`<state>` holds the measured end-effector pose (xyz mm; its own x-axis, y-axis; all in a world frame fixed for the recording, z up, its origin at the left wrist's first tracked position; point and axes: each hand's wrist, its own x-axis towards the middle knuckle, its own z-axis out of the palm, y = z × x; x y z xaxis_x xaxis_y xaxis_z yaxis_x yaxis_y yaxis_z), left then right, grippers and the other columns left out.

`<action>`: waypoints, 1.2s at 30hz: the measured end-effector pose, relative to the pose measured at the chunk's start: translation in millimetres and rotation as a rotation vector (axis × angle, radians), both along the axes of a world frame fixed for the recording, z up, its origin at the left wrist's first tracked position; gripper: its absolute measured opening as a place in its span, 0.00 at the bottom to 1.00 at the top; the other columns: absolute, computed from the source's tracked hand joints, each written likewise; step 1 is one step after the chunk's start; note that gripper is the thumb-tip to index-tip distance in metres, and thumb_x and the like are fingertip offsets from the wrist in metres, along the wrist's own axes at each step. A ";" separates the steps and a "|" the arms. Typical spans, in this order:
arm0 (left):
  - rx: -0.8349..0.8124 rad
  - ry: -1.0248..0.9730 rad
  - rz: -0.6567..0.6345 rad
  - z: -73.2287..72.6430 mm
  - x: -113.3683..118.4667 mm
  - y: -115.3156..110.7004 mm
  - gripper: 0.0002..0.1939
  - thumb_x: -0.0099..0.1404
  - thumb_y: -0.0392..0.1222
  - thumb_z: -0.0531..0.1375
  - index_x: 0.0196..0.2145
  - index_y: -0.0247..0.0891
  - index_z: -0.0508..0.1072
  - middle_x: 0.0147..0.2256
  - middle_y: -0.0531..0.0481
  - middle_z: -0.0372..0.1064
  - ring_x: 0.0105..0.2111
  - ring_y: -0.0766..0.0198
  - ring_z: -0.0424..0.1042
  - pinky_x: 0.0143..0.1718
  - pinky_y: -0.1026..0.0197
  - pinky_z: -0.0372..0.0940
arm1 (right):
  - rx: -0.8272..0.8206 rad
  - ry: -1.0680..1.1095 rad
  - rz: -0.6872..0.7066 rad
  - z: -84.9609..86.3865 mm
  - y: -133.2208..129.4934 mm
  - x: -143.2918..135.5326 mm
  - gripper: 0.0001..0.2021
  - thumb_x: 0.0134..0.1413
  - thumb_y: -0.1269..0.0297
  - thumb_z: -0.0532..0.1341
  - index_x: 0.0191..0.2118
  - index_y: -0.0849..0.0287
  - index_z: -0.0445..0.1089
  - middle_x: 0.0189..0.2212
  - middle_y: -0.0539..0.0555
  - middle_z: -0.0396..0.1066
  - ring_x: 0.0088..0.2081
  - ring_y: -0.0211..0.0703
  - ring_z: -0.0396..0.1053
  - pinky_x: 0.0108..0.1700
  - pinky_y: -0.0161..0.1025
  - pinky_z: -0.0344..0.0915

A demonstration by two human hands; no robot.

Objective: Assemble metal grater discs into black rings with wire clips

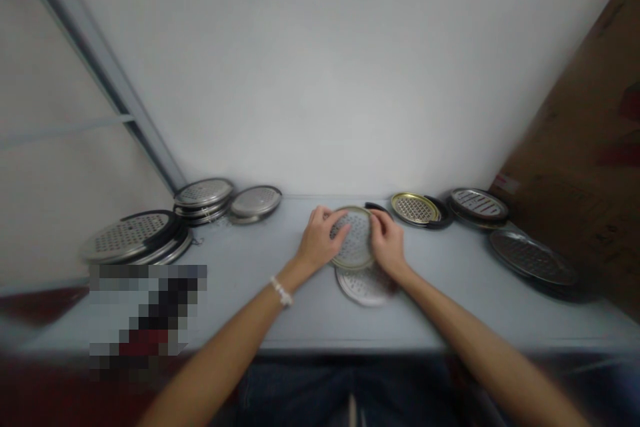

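Between my two hands is a round grater disc [356, 247] with a yellowish rim and a perforated face turned up toward me. My left hand [320, 239] grips its left edge, the thumb lying over the face. On the opposite edge my right hand [390, 243] is closed, thumb and fingers pinching the rim. Just below and partly behind it, a second silvery round grater disc [364, 288] lies on the table; its upper part is hidden. A dark curved piece [373, 205] shows behind my right hand. Fine detail is blurred.
On the left of the grey table [250, 307] are a large grater stack [133, 237], another stack [204, 193] and a smaller pile [256, 203]. To the right lie a gold-rimmed grater [415, 208], slotted graters [477, 205] and dark graters [533, 257]. Cardboard boxes [575, 167] stand beyond.
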<state>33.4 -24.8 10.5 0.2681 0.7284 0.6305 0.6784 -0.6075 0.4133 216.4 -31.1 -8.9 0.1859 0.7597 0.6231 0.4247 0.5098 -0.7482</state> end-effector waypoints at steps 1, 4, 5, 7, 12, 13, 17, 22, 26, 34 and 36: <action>-0.001 -0.002 -0.002 0.0 0.1 0.2 0.17 0.69 0.46 0.59 0.54 0.41 0.75 0.42 0.44 0.63 0.45 0.55 0.66 0.53 0.52 0.65 | 0.001 0.002 -0.003 -0.6 0.3 -0.1 0.15 0.66 0.59 0.53 0.46 0.58 0.75 0.40 0.58 0.78 0.41 0.50 0.74 0.47 0.45 0.68; -0.005 -0.010 -0.002 -0.7 0.5 0.8 0.17 0.69 0.46 0.59 0.54 0.41 0.74 0.43 0.44 0.63 0.45 0.55 0.66 0.53 0.52 0.65 | -0.001 0.004 -0.016 -2.0 1.2 -0.3 0.15 0.66 0.59 0.53 0.46 0.58 0.75 0.41 0.58 0.78 0.41 0.50 0.74 0.46 0.46 0.68; -0.007 -0.013 0.000 -0.9 0.7 0.9 0.17 0.69 0.46 0.59 0.54 0.41 0.74 0.43 0.44 0.63 0.45 0.55 0.66 0.53 0.52 0.65 | -0.002 0.004 -0.020 -2.3 1.3 -0.4 0.15 0.66 0.59 0.53 0.46 0.58 0.75 0.40 0.58 0.78 0.41 0.50 0.74 0.46 0.45 0.68; -0.010 -0.016 0.004 -1.1 1.1 1.0 0.17 0.69 0.46 0.59 0.53 0.40 0.74 0.43 0.44 0.63 0.45 0.55 0.66 0.53 0.52 0.65 | 0.000 0.003 -0.026 -2.2 1.4 -0.7 0.15 0.66 0.59 0.53 0.46 0.59 0.75 0.40 0.58 0.78 0.40 0.50 0.74 0.46 0.45 0.68; -0.010 -0.001 0.019 0.5 2.2 0.3 0.17 0.69 0.45 0.59 0.53 0.40 0.74 0.42 0.44 0.63 0.46 0.55 0.66 0.53 0.52 0.65 | 0.023 -0.001 -0.033 -1.5 0.7 -1.5 0.15 0.66 0.60 0.53 0.45 0.59 0.75 0.40 0.57 0.78 0.40 0.49 0.74 0.45 0.44 0.69; -0.008 0.002 0.022 0.7 2.3 0.3 0.17 0.69 0.45 0.59 0.53 0.39 0.74 0.42 0.44 0.63 0.46 0.55 0.66 0.53 0.52 0.65 | 0.026 -0.003 -0.034 -1.5 0.8 -1.5 0.15 0.66 0.60 0.53 0.45 0.59 0.75 0.40 0.57 0.78 0.40 0.49 0.74 0.45 0.44 0.69; 0.008 0.018 0.022 -0.8 2.6 0.7 0.17 0.70 0.45 0.58 0.54 0.39 0.74 0.43 0.43 0.63 0.46 0.55 0.65 0.54 0.51 0.65 | 0.031 0.006 -0.030 -1.4 2.0 -0.6 0.15 0.66 0.60 0.54 0.45 0.59 0.75 0.41 0.58 0.78 0.41 0.49 0.75 0.46 0.44 0.68; 0.042 0.066 0.009 -7.1 2.6 -0.4 0.22 0.71 0.46 0.57 0.60 0.40 0.70 0.45 0.42 0.63 0.48 0.54 0.65 0.55 0.50 0.64 | 0.020 0.034 0.014 0.4 4.9 2.5 0.15 0.65 0.59 0.54 0.46 0.59 0.75 0.41 0.58 0.78 0.42 0.49 0.74 0.47 0.45 0.68; 0.046 0.078 -0.010 -9.0 3.3 -2.2 0.26 0.71 0.45 0.55 0.65 0.40 0.63 0.50 0.41 0.66 0.51 0.53 0.65 0.57 0.49 0.62 | -0.012 0.064 0.007 -0.9 8.2 4.3 0.16 0.65 0.57 0.54 0.46 0.59 0.75 0.40 0.58 0.78 0.42 0.50 0.73 0.46 0.45 0.67; 0.024 -0.147 0.037 -2.4 -3.4 5.1 0.20 0.69 0.41 0.58 0.58 0.38 0.68 0.51 0.41 0.69 0.52 0.53 0.67 0.55 0.48 0.64 | -0.061 0.202 -0.031 -2.5 19.3 14.0 0.16 0.61 0.56 0.56 0.42 0.61 0.75 0.38 0.58 0.77 0.41 0.51 0.72 0.46 0.46 0.67; -0.107 -0.313 0.029 -5.5 -7.1 12.9 0.22 0.66 0.42 0.60 0.57 0.38 0.68 0.49 0.41 0.70 0.46 0.56 0.71 0.46 0.53 0.69 | -0.074 0.221 -0.041 -1.8 20.9 16.9 0.16 0.59 0.55 0.56 0.41 0.62 0.75 0.36 0.58 0.77 0.39 0.50 0.72 0.45 0.45 0.67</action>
<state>26.3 -11.9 5.0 0.0517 0.7995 0.5984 0.5246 -0.5316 0.6650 233.2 -10.3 -10.6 0.3432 0.7908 0.5068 0.2655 0.4359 -0.8600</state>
